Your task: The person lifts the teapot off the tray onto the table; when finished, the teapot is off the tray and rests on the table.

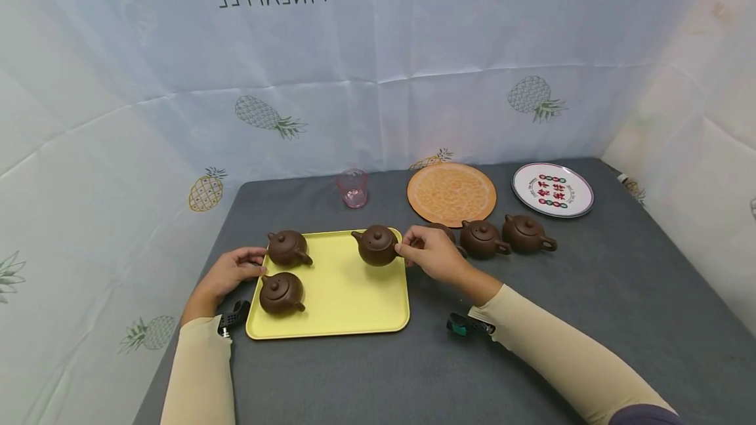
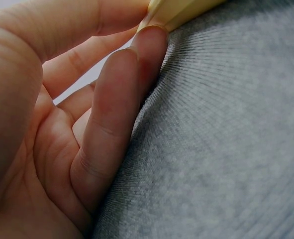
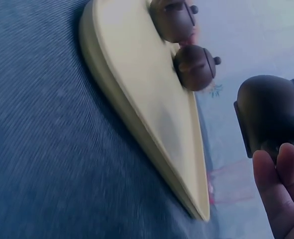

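Note:
My right hand [image 1: 434, 254] pinches the handle of a small dark brown teapot [image 1: 377, 246], which is over the right part of a yellow tray [image 1: 348, 332]. In the right wrist view that teapot [image 3: 271, 112] is raised above the tray [image 3: 132, 107], fingertips at its handle. My left hand [image 1: 231, 273] is at the tray's left edge; the left wrist view shows its thumb and fingertips gripping the yellow rim [image 2: 186, 12]. Two more brown teapots stand on the tray's left side, a far one [image 1: 287, 248] and a near one [image 1: 282, 294].
Right of the tray stand two brown teapots [image 1: 481, 239] [image 1: 524, 234] and a third [image 1: 441, 231], partly hidden by my right hand. Behind are a pink glass [image 1: 353, 187], a round orange mat [image 1: 451, 194] and a white plate with red lettering [image 1: 552, 189]. Dark grey cloth covers the table [image 1: 331, 385].

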`<state>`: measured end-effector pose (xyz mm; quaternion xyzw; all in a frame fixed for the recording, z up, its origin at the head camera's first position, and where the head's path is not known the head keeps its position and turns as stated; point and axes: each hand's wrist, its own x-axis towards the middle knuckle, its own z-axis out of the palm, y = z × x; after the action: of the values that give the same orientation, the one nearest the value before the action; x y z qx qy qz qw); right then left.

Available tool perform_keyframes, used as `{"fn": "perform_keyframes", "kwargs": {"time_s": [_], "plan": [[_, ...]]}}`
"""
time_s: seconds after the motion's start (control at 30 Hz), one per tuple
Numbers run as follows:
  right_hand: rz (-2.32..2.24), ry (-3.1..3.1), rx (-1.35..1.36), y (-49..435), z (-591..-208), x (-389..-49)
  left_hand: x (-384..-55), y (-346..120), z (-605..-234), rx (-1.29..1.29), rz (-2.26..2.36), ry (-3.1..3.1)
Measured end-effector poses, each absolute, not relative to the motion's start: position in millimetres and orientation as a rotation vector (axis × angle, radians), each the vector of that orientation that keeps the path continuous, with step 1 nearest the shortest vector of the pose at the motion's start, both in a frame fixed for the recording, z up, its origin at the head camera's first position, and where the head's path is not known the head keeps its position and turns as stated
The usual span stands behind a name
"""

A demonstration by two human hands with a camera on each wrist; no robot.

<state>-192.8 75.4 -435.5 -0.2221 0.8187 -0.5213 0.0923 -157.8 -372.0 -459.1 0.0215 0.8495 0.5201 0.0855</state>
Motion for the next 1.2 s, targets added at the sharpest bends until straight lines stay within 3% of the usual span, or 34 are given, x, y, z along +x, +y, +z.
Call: {"fn": "perform_keyframes", "kwargs": {"time_s": [0.33, 1.2], "plan": [[-1.57, 2.466, -0.683, 109, -434, -183, -165, -385, -481, 0.059, 1.571, 2.534], [-1.603, 2.427, -0.596, 172, -466, -144, -166, -384, -483, 0.044, 1.549, 2.556]]}}
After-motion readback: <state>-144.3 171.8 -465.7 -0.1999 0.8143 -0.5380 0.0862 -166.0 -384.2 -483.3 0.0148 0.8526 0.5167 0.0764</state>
